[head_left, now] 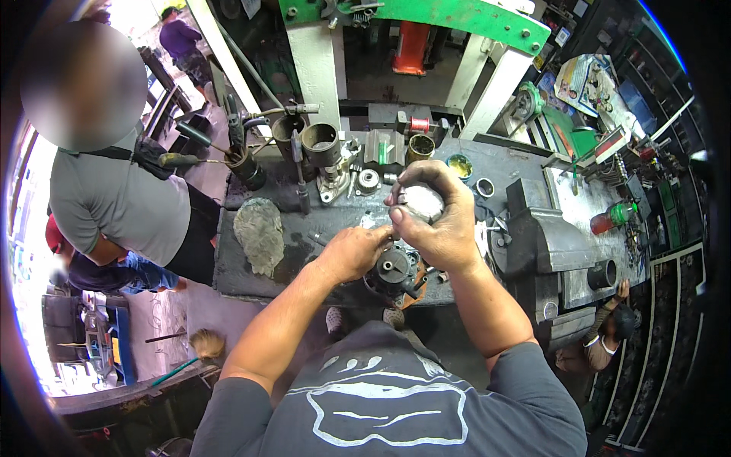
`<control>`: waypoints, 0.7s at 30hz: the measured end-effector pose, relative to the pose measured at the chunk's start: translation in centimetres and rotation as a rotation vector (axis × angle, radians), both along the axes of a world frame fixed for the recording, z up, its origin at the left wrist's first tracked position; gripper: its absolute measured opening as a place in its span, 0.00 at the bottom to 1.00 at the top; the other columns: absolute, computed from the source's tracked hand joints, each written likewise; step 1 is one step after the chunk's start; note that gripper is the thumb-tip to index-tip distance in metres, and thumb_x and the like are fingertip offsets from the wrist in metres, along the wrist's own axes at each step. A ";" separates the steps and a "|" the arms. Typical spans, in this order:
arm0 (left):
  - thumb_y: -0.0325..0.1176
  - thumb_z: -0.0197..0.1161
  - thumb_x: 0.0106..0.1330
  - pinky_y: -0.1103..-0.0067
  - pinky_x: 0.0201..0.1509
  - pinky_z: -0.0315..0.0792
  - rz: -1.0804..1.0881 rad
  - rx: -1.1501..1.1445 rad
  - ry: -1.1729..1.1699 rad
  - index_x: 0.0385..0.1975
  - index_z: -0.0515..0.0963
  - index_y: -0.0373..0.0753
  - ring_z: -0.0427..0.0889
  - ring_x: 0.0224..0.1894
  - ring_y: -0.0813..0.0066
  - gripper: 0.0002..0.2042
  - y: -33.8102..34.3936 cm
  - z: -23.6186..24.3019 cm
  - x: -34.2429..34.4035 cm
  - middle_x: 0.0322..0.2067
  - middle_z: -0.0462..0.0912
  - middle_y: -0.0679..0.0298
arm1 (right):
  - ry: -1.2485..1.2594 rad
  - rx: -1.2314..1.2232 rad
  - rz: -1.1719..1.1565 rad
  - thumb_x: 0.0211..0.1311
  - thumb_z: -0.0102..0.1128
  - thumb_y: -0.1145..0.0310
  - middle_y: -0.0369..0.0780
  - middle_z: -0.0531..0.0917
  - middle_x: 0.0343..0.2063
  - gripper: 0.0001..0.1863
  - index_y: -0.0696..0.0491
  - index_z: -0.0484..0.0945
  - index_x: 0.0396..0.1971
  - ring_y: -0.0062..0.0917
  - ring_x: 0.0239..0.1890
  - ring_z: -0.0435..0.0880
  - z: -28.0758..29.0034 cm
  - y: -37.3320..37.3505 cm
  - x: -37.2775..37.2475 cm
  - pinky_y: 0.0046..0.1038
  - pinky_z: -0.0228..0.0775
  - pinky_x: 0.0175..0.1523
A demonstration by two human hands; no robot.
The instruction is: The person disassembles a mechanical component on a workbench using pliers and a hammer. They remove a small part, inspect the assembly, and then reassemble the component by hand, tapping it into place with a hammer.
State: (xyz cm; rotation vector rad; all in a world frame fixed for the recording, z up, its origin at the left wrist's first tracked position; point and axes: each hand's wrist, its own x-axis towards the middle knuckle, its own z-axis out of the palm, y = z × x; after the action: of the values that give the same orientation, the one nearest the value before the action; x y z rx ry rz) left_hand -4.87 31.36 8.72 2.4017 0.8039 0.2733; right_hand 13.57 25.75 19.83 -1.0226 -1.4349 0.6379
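While the right hand [451, 225] curls closed round a pale rounded part [421, 201], the left hand [352, 254] bunches its fingers beside that thumb; can't tell from here whether it grips anything. Dark round housing [396, 268] below both, near edge of the workbench [300, 257]. Soiled fingers could slip, dropping the part onto it; a stray forearm might knock the housing floorward.

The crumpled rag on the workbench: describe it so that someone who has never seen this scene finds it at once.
Start at the dark workbench and go to its left end. Nearer than the can of tools, left of the left hand, lies the rag. Greyish, roughly oval and creased, it looks limp, unlike the rigid metal parts nearby.
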 end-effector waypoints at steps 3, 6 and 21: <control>0.37 0.61 0.77 0.50 0.48 0.81 -0.014 -0.031 -0.003 0.56 0.79 0.45 0.88 0.44 0.38 0.12 0.1 -0.3 0.1 0.38 0.89 0.45 | 0.028 -0.034 0.036 0.57 0.74 0.75 0.40 0.85 0.40 0.20 0.58 0.78 0.49 0.23 0.43 0.86 0.1 0.0 0.3 0.30 0.81 0.54; 0.37 0.61 0.77 0.50 0.47 0.81 -0.039 -0.028 -0.080 0.55 0.79 0.44 0.88 0.43 0.38 0.11 0.2 -0.7 0.2 0.37 0.89 0.45 | 0.006 -0.070 0.027 0.57 0.73 0.75 0.41 0.85 0.40 0.20 0.59 0.78 0.49 0.23 0.43 0.86 -0.1 -0.1 0.3 0.30 0.81 0.54; 0.36 0.58 0.79 0.48 0.50 0.80 -0.036 -0.055 -0.112 0.54 0.78 0.39 0.87 0.44 0.36 0.11 0.1 -3.1 0.8 0.38 0.89 0.42 | -0.035 -0.019 -0.222 0.56 0.75 0.81 0.39 0.85 0.42 0.21 0.58 0.78 0.49 0.22 0.47 0.87 -0.8 -1.1 -1.5 0.28 0.81 0.57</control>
State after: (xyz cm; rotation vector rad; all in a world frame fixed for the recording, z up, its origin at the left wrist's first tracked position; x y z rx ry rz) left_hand -4.09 31.45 5.61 2.3250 0.7084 0.3634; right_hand 12.11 24.62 19.04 -1.1929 -1.3242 0.4749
